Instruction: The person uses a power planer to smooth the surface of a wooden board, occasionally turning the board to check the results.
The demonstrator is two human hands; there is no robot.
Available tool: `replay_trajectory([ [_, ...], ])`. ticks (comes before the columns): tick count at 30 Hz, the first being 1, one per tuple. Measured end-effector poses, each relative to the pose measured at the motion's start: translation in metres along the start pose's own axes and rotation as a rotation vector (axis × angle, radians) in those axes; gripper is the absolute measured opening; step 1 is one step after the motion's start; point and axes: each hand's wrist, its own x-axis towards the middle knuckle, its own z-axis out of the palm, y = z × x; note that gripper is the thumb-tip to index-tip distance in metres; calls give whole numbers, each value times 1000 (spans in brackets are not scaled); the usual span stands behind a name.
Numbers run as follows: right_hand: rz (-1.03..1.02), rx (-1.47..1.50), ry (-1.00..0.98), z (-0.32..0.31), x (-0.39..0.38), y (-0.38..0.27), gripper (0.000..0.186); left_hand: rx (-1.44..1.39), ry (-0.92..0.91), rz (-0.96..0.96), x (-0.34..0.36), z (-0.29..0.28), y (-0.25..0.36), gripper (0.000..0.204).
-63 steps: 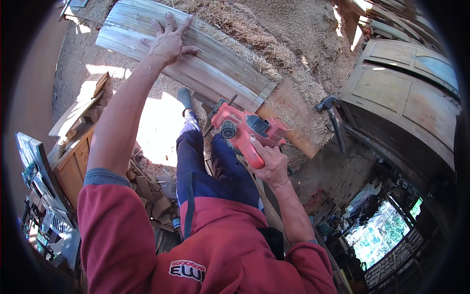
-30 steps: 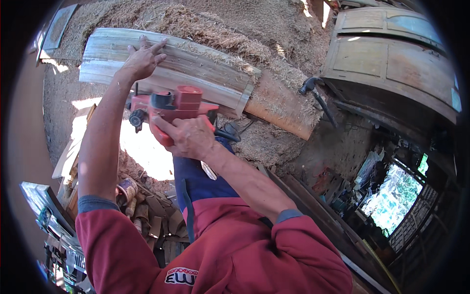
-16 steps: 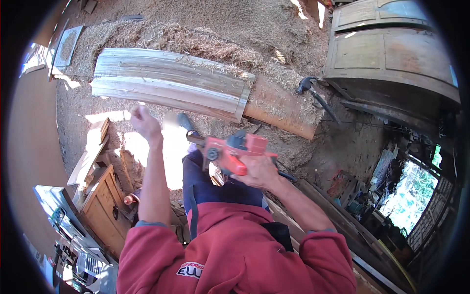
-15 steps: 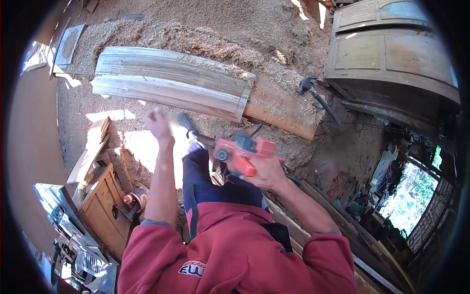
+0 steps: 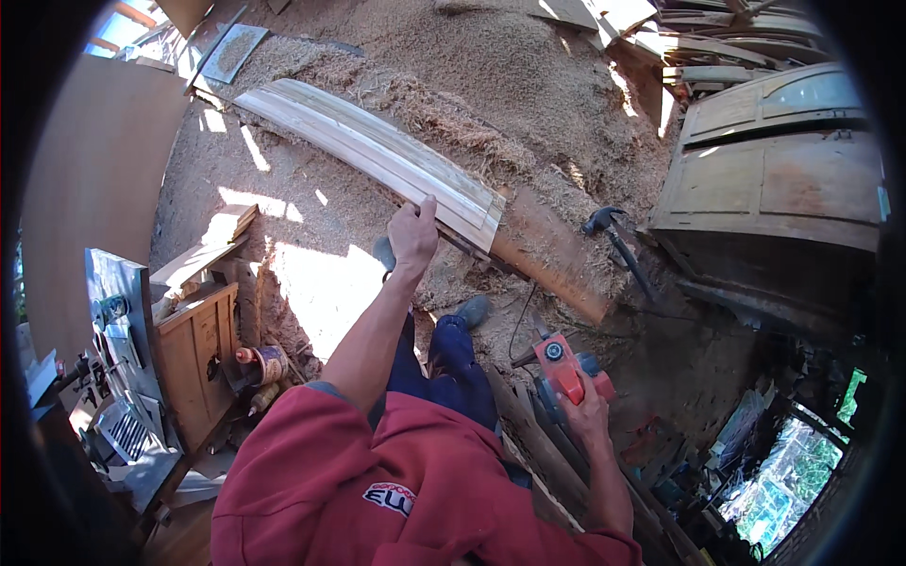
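Note:
My left hand (image 5: 413, 231) has its fingers curled at the near edge of a pale, planked wooden panel (image 5: 363, 151), close to its right end. The panel lies slanted among shavings, over a browner board (image 5: 552, 269) that sticks out to the right. My right hand (image 5: 585, 401) grips the handle of a red electric planer (image 5: 566, 360), held low at my right side with its cord trailing. A black claw hammer (image 5: 618, 241) lies right of the board.
A wooden cabinet (image 5: 774, 189) stands at the right, below stacked timber (image 5: 727, 28). Left are a tall sheet (image 5: 94, 189), offcuts (image 5: 208, 250), a small wooden door (image 5: 193, 363) and a tub (image 5: 269, 368). Shavings (image 5: 528, 104) cover the ground ahead; sunlit patches lie around my feet.
My left hand lifted off the panel's top, came back, and is now at its near edge. The planer in my right hand moved to the right and down. The view shifted as I turned.

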Motion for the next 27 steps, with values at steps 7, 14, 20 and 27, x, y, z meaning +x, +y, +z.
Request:
replay_trajectory([
  [7, -117, 32, -12, 9, 5, -8, 70, 291, 43, 155, 28, 8, 71, 61],
  [14, -133, 155, -2, 11, 10, 2, 74, 321, -81, 180, 39, 17, 84, 60],
  [20, -202, 162, 6, 15, 16, 7, 76, 212, -47, 308, 56, 8, 72, 53],
  [27, -101, 125, -15, 16, 8, 24, 83, 228, -33, 178, 31, 16, 97, 61],
])
